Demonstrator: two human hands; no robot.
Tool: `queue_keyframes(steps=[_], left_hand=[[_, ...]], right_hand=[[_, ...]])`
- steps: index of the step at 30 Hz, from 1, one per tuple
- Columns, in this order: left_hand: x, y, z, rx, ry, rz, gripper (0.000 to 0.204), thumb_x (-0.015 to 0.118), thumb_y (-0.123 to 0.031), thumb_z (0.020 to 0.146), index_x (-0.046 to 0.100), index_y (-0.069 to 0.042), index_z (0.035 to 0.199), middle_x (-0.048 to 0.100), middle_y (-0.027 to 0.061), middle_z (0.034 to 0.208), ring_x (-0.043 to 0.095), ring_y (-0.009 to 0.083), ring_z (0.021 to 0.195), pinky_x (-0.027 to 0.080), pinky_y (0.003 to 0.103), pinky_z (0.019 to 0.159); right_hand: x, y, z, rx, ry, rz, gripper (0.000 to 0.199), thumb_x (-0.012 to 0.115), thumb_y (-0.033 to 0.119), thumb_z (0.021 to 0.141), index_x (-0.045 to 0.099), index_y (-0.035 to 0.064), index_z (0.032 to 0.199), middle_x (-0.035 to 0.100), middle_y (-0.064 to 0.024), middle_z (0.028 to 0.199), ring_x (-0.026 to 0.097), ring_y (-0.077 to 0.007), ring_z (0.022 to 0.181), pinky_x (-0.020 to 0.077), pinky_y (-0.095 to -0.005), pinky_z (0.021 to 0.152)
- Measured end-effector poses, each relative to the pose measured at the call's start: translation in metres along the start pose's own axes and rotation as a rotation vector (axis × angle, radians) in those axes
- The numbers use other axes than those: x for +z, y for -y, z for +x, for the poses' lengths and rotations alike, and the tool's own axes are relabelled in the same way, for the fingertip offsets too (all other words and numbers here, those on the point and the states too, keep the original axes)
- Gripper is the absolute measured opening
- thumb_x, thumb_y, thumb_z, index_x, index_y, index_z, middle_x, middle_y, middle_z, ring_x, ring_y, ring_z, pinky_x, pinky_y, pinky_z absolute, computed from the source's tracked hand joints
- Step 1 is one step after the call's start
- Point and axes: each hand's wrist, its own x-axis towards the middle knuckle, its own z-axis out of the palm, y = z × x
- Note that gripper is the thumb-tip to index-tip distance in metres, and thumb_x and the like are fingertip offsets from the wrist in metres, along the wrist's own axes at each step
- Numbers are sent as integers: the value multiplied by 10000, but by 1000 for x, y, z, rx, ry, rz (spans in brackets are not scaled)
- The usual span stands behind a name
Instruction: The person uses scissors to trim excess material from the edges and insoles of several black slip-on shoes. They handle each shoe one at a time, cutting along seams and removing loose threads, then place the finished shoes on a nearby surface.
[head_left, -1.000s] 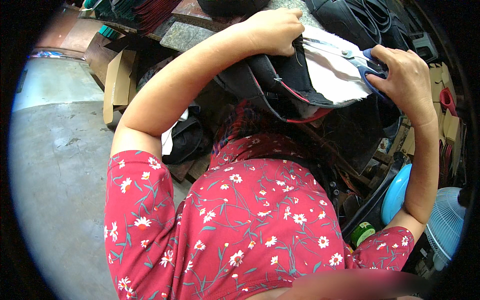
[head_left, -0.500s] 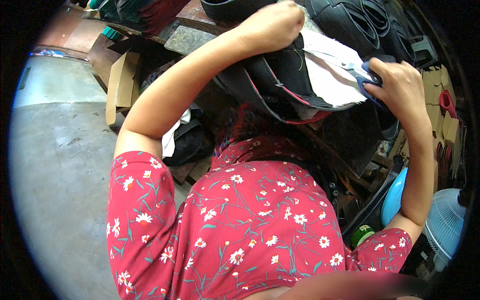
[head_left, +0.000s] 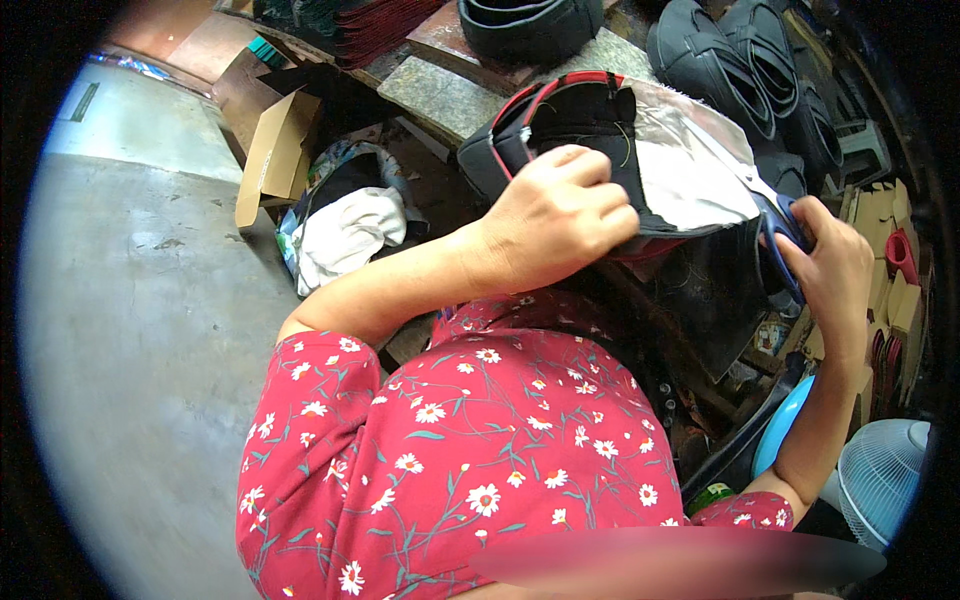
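Observation:
A black shoe upper (head_left: 585,115) with red edging and a white cloth lining (head_left: 690,165) is held up in front of me. My left hand (head_left: 575,205) is closed on its near edge, fingers curled in and knuckles up. In my right hand (head_left: 832,265) is a pair of scissors (head_left: 783,232) with blue handles, thumb and fingers in the loops. The loops stand somewhat apart, and the blades point to the far left along the right end of the white lining. A loose thread hangs inside the upper.
Black shoes (head_left: 715,60) stand at the back right, and another black piece (head_left: 530,30) rests on a stone slab (head_left: 440,95). To the left are a cardboard box (head_left: 275,155) and a bag of white cloth (head_left: 350,230). A blue fan (head_left: 880,480) stands at lower right.
My left hand has come from the upper's far edge to its near edge. The upper has turned, showing more of its inside, and my right hand with the scissors has moved slightly nearer.

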Motion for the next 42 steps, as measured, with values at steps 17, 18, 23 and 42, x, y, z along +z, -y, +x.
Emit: queue_keyframes(steps=[17,18,23,42], left_hand=[[-6,90,4,-356,-466,-137,286,798,-293,807,713,-79,977,639,105,925,620,303,898,516,405,819],[-6,93,3,-485,-357,-285,328,800,-314,810,711,-71,1012,640,119,932,629,303,885,518,413,811],[1,81,-2,-518,-76,-9,277,556,-279,982,739,-77,1034,677,128,992,619,343,971,494,427,867],[-3,-2,72,-546,-581,-1458,515,766,-234,882,512,-27,1280,583,144,1214,562,246,1109,468,361,956]], right_hand=[[21,3,18,174,115,1165,266,639,300,996,596,41,1038,659,-40,771,557,-54,641,416,-194,570],[24,8,23,89,98,1193,295,619,329,1003,592,40,1055,658,-41,796,557,-59,658,422,-198,598],[53,55,60,-142,54,1369,374,714,273,947,545,1,1140,692,-82,897,642,-115,786,504,-237,687],[-9,12,57,-470,-710,108,367,742,8,843,614,99,1175,688,-77,986,677,-235,881,529,-353,814]])
